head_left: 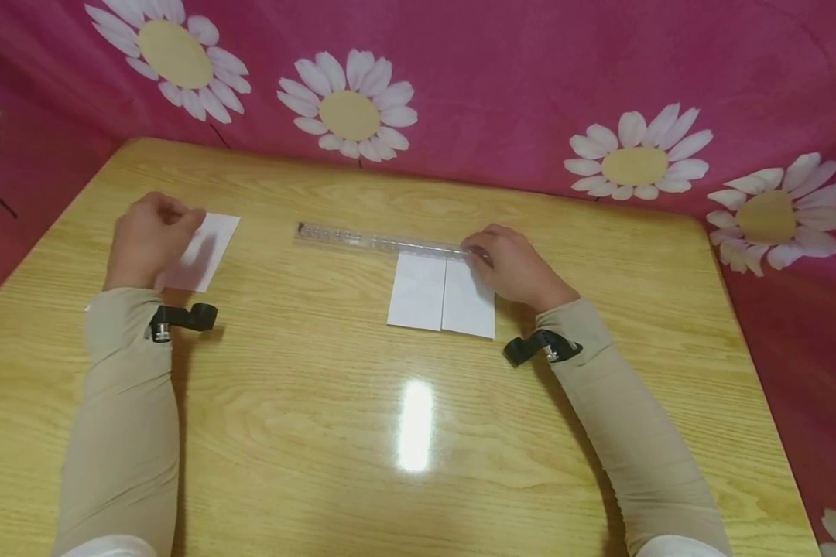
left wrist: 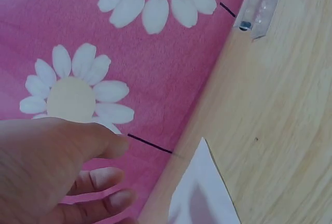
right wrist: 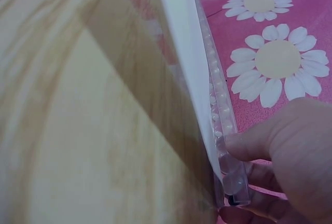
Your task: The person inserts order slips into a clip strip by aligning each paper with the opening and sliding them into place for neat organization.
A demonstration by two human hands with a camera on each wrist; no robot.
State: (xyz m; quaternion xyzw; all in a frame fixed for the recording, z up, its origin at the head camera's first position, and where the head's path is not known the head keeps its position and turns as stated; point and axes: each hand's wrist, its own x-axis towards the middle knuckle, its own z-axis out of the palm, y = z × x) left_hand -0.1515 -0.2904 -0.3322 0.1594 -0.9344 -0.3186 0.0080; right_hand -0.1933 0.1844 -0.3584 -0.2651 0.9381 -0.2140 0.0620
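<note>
My right hand (head_left: 512, 264) pinches the right end of a long clear plastic tube (head_left: 362, 238), thumb on one side and fingers on the other. Clear round beads show along the tube (right wrist: 223, 125), with a dark plug at its end. Against its near side are two white paper panels (head_left: 416, 292) split by a thin dark line; in the right wrist view the white paper (right wrist: 189, 53) stands on edge beside the tube. My left hand (head_left: 153, 236) hovers over the left white paper (head_left: 212, 247), its fingers loosely bent and holding nothing.
The wooden table (head_left: 286, 402) reaches back to a pink cloth (head_left: 495, 93) with printed daisies. A bright light reflection lies on the tabletop between the forearms. Both wrists carry a black camera mount (head_left: 184, 317) over beige sleeves.
</note>
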